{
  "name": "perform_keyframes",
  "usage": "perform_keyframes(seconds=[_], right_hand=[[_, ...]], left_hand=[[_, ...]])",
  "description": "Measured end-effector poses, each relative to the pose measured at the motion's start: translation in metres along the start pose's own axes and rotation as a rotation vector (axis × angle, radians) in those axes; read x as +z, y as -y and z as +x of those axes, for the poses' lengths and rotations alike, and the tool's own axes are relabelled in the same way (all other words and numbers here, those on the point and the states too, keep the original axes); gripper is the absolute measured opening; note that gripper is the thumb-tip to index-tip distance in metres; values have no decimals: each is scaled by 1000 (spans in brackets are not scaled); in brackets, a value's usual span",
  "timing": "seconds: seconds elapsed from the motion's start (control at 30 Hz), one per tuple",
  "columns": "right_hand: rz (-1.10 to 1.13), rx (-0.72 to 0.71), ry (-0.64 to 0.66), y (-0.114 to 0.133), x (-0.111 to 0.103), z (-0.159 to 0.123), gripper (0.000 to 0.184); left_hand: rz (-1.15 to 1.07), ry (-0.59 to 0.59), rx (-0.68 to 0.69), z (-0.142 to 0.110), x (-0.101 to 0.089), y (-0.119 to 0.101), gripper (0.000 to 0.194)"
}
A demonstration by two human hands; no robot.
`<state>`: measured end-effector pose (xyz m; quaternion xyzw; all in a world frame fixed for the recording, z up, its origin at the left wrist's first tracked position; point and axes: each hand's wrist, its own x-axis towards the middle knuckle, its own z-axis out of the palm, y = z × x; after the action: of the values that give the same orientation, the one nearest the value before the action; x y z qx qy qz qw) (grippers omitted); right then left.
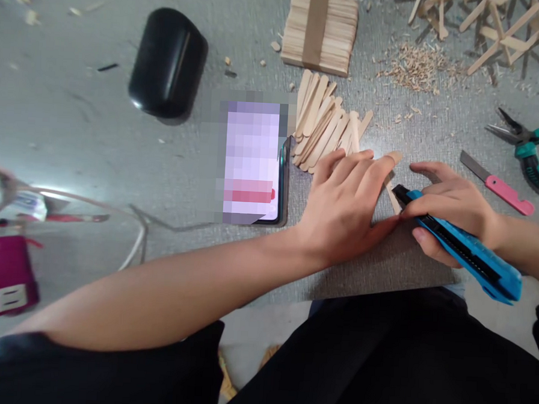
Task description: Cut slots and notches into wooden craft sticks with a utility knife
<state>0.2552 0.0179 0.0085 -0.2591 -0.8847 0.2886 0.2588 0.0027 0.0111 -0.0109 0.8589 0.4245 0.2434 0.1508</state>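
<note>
My left hand point(346, 200) presses a wooden craft stick point(392, 193) against the grey table, fingers bent over it and thumb at its near end. The stick's far part is hidden under my fingers. A blue utility knife point(474, 252) is gripped in my right hand point(454, 205), its black tip close to the stick; whether the blade touches the wood I cannot tell. Just beyond my left hand lies a loose pile of craft sticks point(321, 123). Behind that sits a banded bundle of sticks point(337, 31).
A phone point(253, 147) with a blurred screen lies left of my left hand. Pliers point(530, 143) and a pink folding knife point(505, 190) are at the right. Wood shavings point(414, 65) and joined sticks point(508, 33) lie farther back. A black case point(168, 64) and purple pouch point(6, 278) are leftward.
</note>
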Motion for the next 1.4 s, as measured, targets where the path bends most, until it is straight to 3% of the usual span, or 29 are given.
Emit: perform_keyframes(seconds=[0.27,0.77,1.03,1.13,1.23,1.4], right_hand=[[6,72,52,3,-2,2,15],[120,67,46,4,-6,2,12],[-130,64,-52,-6,-2,1,44],[-163,-2,-132,-11,-1,0,33],[-98,-30,-102,-12,-2,-1,16],[-89,-53,-83,-10,-6,2,19]], left_hand=[[4,-7,3,-1,2,-1,60],[-5,-14,7,-2,-5,2,65],[-34,-11,23,-1,-4,6,75],[-30,-5,23,0,-5,7,77],[-16,28,14,2,-5,8,76],[15,35,-7,3,-1,10,80]])
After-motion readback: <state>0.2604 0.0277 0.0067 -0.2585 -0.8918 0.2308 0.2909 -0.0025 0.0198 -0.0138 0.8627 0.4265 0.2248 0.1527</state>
